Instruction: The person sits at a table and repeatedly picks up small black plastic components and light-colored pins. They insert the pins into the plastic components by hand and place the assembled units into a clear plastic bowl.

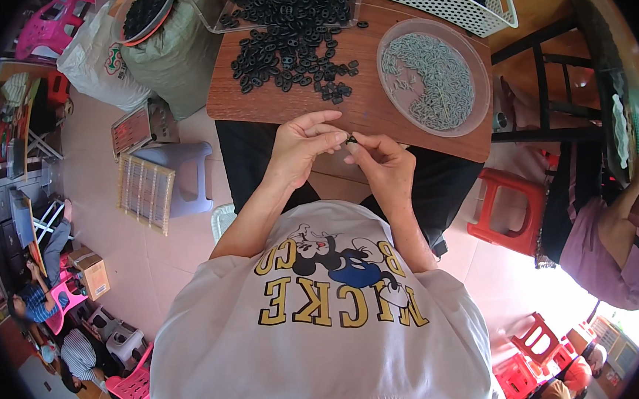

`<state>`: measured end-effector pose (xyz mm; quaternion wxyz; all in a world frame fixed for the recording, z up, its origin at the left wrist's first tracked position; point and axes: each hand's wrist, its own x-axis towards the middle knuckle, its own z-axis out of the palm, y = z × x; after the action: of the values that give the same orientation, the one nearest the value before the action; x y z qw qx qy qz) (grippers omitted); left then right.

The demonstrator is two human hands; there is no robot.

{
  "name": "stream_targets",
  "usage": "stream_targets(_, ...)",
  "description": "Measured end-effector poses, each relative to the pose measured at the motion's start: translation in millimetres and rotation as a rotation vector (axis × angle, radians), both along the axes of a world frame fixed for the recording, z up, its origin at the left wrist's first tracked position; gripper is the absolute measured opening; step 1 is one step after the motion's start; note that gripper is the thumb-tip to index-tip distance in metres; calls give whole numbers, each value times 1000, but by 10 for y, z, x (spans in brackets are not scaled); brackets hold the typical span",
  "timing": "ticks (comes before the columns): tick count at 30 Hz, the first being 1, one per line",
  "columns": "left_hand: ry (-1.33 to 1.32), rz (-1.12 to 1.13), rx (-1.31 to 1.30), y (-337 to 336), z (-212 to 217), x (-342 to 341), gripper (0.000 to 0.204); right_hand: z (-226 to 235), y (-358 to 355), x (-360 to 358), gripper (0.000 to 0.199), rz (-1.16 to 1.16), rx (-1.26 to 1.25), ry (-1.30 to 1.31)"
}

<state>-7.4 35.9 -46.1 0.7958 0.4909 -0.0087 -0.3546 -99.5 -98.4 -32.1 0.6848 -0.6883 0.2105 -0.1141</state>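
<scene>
A small dark piece (350, 139) sits between the fingertips of both hands, just off the near edge of the brown wooden table (250, 108). The fingers cover much of it, so its full outline is hard to make out; which way it points and how its long axis runs cannot be told. The left hand (297, 150) pinches narrowly at its left side, index finger raised above the thumb; the right hand (389, 166) closes thumb and finger on its right side. Beyond lie loose black two-holed pieces (280, 60), overlapping in a heap. The clear plastic bin (357, 2) and white perforated basket (498, 18) are cut off above; the round translucent tub (405, 104) of silvery metal pieces (448, 79) shows whole.
</scene>
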Motion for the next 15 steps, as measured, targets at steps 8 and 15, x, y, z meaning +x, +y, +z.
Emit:
stream_targets(8,-841,164,789,66,-143,521,19,-7,-65,-15,19,-26,121,47)
stream_targets(15,-1307,88,1002,-73,-181,753,19,54,-86,-23,18,3,82,62)
